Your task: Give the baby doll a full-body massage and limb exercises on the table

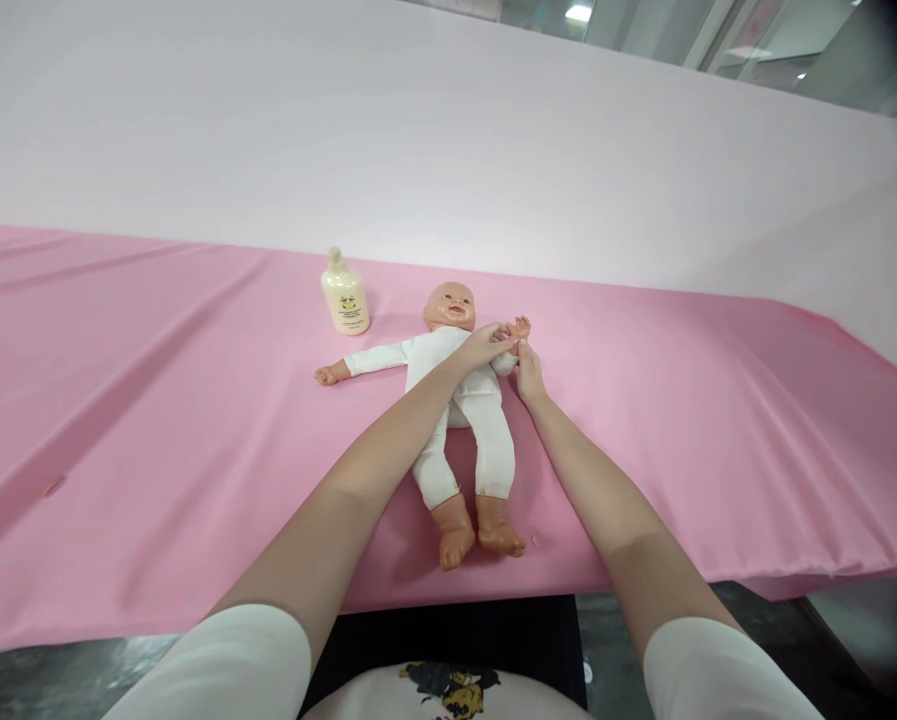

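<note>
A baby doll (497,440) with a white cloth body lies on its back, head away from me and feet toward me. My left hand (488,344) reaches across its chest, fingers closed around the doll's arm on the right side, near the wrist. Close beside it, my right hand (530,376) pinches the same arm from the other side. The doll's small hand (521,326) sticks up beyond my fingers. Its other arm (377,358) stretches out to the left, untouched. My left forearm hides part of the belly and one leg.
A cream pump bottle (346,298) with a printed label stands left of the doll's head. Pink cloth (215,400) with folds covers the table, and a white wall (388,130) rises behind. A small reddish-brown bit (54,486) lies at the far left. The table's front edge is near my body.
</note>
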A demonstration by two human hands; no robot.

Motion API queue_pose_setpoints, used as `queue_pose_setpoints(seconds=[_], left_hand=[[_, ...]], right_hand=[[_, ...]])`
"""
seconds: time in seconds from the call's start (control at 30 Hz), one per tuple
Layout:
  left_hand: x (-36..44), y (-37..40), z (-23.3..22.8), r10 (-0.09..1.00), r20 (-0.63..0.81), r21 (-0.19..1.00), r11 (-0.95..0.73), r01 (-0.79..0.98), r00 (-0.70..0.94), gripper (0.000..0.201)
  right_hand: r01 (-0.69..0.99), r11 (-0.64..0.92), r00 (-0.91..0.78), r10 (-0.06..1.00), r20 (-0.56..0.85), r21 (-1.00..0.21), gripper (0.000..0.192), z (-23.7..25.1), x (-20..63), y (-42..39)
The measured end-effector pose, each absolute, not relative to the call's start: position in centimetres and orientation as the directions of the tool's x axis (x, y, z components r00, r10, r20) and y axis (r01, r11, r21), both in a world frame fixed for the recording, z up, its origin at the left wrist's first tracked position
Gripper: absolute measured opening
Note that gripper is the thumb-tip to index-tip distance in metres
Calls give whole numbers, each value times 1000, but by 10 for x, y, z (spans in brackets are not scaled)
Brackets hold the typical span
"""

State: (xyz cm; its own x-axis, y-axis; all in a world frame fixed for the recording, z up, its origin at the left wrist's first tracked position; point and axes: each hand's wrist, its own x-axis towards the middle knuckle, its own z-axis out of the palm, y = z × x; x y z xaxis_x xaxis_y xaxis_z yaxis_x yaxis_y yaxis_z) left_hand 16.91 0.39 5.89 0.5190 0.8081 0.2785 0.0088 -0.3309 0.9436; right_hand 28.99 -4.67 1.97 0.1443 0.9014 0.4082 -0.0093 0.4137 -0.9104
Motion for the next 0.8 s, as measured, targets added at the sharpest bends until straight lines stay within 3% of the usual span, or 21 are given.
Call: queue_pose_setpoints(seconds=[0.23,0.43,0.53,0.67,0.8], left_hand=[[168,5,58,821,264,940,-336,55,507,20],[170,10,54,812,282,943,-333,10,511,22],[171,11,53,820,260,957,-289,-23,509,21],[172,11,53,817,258,963,-259,-71,516,25],[171,9,55,816,268,963,-247,-110,513,34]], right_hand=[[26,414,165,896,413,-910,67,16,291,-44],[171,522,228,804,549,-836,57,19,287,-49],[221,550,195,784,589,-805,63,21,287,-52],[398,558,143,747,650,-729,66,19,289,-50],[550,563,88,695,713,-617,53,16,291,-46]])
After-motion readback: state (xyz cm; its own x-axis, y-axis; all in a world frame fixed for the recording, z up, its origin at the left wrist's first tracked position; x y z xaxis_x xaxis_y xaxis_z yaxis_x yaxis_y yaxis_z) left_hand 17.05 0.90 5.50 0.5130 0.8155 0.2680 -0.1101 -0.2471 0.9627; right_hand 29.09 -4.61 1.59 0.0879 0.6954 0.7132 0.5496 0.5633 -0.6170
